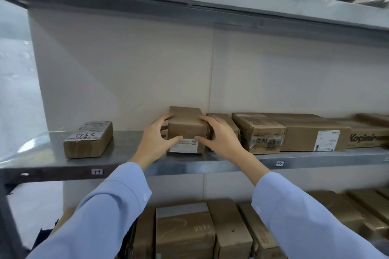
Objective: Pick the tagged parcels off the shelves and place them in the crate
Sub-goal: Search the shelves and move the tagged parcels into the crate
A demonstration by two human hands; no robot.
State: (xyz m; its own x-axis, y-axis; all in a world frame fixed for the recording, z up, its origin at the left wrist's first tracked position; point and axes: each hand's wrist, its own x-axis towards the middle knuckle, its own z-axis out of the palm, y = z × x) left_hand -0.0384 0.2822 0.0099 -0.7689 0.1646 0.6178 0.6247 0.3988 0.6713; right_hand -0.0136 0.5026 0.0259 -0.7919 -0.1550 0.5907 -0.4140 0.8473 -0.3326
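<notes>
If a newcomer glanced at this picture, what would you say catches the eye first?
The left hand and the right hand grip a small box at the middle of the shelf. A lone parcel with handwritten digits lies to its left, and a row of bigger cartons runs off to its right.

parcel (187, 128) mid shelf (126, 153), hands (156, 139) either side, boxes (294, 132) rt

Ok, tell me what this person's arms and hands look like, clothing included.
Both arms are in long light-blue shirt sleeves, the left sleeve and the right sleeve, each ending in a cuff at the wrist. A small pale button shows on the left cuff. The left hand and the right hand are bare: no gloves, rings or watch in view.
</notes>
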